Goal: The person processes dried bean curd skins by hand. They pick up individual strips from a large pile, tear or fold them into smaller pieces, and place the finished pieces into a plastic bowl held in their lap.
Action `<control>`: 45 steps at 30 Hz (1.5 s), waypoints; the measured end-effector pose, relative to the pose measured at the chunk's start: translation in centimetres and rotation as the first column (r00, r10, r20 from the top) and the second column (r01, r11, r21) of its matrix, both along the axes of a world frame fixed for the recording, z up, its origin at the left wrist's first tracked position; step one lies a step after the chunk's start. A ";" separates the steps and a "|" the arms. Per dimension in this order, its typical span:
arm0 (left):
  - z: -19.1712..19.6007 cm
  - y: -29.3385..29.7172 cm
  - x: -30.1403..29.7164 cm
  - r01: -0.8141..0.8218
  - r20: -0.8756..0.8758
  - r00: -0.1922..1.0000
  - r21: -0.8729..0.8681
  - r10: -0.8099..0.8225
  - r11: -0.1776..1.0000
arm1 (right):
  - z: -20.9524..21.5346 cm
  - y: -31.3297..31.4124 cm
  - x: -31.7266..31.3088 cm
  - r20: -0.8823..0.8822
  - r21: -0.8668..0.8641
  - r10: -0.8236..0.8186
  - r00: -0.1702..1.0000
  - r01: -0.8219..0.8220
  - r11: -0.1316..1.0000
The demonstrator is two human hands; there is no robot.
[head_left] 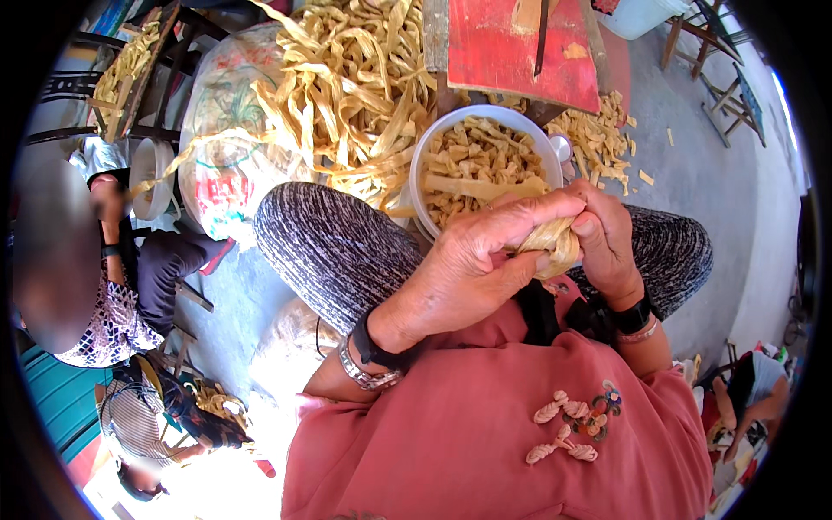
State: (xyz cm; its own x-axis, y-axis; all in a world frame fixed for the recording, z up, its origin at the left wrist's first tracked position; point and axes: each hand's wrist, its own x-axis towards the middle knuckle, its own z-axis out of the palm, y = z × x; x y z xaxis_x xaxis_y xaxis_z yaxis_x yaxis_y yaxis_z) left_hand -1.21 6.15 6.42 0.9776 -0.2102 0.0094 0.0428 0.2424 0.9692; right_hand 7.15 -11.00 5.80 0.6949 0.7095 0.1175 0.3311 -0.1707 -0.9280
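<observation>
A tan, dried, fibrous strip [559, 247], folded into a small bundle, is between my two hands above my lap. My left hand [477, 256] closes on its left side, thumb along the near edge. The fingers of my right hand [611, 238] pinch it from the other side, and both hands nearly touch at the far end. Just beyond them stands a white bucket [422, 178] holding many short cut pieces [477, 152], with one longer strip lying across them. The exact kind of the dried material cannot be made out.
A big heap of long strips [355, 87] spills from a plastic sack [230, 113] at the far left. A red board [494, 52] with a dark blade [542, 39] stands beyond the bucket. Cut pieces [598, 139] litter the floor. Another person [113, 295] sits at left.
</observation>
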 end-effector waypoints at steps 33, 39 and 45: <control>-2.0 -0.4 1.8 0.045 -0.118 0.991 -0.145 -0.063 0.988 | -0.5 0.2 0.0 -0.135 0.108 -0.063 0.989 0.078 0.991; -2.9 -0.6 1.7 0.228 -0.133 0.951 -0.311 -0.280 0.923 | -0.9 -0.9 0.5 -0.209 -0.039 -0.068 0.976 0.061 0.997; -3.9 -1.0 2.0 0.364 -0.046 0.907 -0.412 -0.418 0.835 | -2.3 -1.4 0.6 -0.358 0.018 -0.003 0.934 0.010 1.000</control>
State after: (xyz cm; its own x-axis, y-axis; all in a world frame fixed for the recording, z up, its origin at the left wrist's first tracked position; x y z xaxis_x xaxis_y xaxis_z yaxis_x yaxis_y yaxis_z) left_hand 0.78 5.14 2.48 0.8125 -0.5808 0.0501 0.3314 0.5310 0.7799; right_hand 7.78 -12.35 3.53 0.6979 0.7050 -0.1262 -0.0249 -0.1522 -0.9880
